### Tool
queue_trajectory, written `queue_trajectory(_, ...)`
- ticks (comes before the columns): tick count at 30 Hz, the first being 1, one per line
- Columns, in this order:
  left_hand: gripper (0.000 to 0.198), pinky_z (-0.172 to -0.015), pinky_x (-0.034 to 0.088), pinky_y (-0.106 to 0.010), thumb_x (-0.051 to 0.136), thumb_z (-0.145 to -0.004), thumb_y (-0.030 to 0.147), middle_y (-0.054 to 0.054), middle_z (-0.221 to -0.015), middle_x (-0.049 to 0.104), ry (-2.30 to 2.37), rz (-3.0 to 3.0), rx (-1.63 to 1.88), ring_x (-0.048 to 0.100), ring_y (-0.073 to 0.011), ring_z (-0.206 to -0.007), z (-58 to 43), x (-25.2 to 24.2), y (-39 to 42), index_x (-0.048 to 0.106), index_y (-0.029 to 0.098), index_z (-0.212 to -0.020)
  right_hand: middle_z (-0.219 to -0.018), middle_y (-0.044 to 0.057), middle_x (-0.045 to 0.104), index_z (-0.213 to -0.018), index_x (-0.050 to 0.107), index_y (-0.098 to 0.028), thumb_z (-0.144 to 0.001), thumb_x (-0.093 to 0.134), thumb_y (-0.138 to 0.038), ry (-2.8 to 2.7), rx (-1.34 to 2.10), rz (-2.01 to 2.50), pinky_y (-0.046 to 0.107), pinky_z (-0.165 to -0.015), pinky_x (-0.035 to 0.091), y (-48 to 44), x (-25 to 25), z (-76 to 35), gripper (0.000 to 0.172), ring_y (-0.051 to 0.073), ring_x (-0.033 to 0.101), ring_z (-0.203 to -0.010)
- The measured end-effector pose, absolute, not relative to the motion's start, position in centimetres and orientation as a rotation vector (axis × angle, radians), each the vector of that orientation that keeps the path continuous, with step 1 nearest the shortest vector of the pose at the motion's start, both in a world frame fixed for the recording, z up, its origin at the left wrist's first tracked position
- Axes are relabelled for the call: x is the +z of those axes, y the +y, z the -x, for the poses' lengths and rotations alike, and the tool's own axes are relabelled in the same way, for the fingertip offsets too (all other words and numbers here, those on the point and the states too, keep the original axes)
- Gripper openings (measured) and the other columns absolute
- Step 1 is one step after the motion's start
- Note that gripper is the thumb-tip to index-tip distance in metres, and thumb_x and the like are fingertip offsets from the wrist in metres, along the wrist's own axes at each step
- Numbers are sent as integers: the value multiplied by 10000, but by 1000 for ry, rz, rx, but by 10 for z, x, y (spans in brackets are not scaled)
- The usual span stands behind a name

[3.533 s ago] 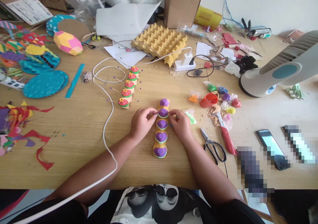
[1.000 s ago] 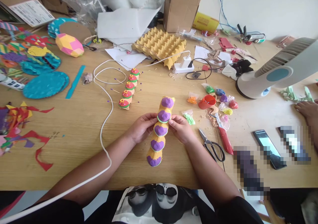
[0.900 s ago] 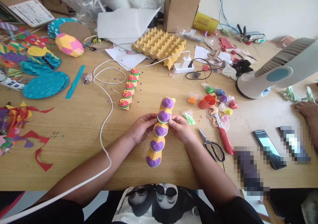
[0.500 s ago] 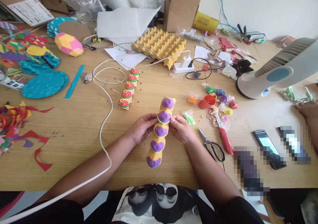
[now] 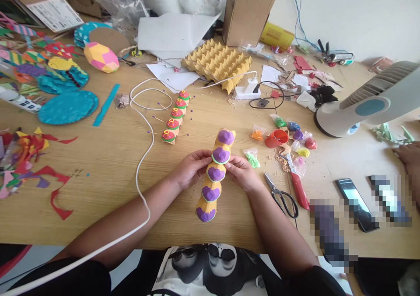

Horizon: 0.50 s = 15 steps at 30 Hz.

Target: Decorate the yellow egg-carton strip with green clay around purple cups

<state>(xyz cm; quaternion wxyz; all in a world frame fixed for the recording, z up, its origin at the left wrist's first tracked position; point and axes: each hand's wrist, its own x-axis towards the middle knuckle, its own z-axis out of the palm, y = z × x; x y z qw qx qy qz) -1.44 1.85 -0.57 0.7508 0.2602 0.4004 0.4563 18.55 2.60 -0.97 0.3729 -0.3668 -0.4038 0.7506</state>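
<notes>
Wooden table [image 5: 108, 186] fills my view. At near centre, my left hand [image 5: 190, 169] and right hand [image 5: 241, 173] flank the caterpillar [image 5: 215, 180], fingers clamped on its middle. Scissors [image 5: 282, 195] lie just right; egg tray [image 5: 218, 61] sits far.

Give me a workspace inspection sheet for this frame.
Surface: wooden table, shavings right of centre.
Job's things: purple-capped egg-carton strip, five cups.
Clutter: red-capped strip, scissors, red-handled knife, clay bags, egg tray, paper scraps, phone.
Grippers: left hand and right hand pinch the purple-capped strip mid-length, fingers closed on it.
Cables: white cable loops across to the near edge; charger beside the egg tray.
Surroundings: fan, cardboard box, another person's hand at right edge.
</notes>
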Motion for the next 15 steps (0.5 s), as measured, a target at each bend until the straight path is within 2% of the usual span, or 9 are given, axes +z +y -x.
queue_trajectory(4,286,-718,564,-331,830,-734,340,-63,-964,756,772,-556,996,704,-189,-794,18,-5,19,748,204,-972,-847,-6,728,-937,739,-253,-741,825,-453,-977,1932,933,312,-762,534,26,-10,-184,292,163,665,-790)
queue_trajectory(7,313,-775,559,-333,839,-724,304,-64,-1015,757,737,-613,1008,711,-197,-863,21,-5,19,751,216,-1011,-832,-7,729,-929,736,-253,-738,828,-453,-947,1949,931,309,-744,539,25,-10,-183,291,166,671,-788)
queue_trajectory(15,263,-793,553,-336,847,-719,294,-43,-939,761,787,-633,1024,704,-182,-823,19,-7,19,751,183,-938,-906,8,747,-915,732,-235,-761,819,-428,-944,2016,893,307,-772,543,26,-13,-183,262,165,682,-826)
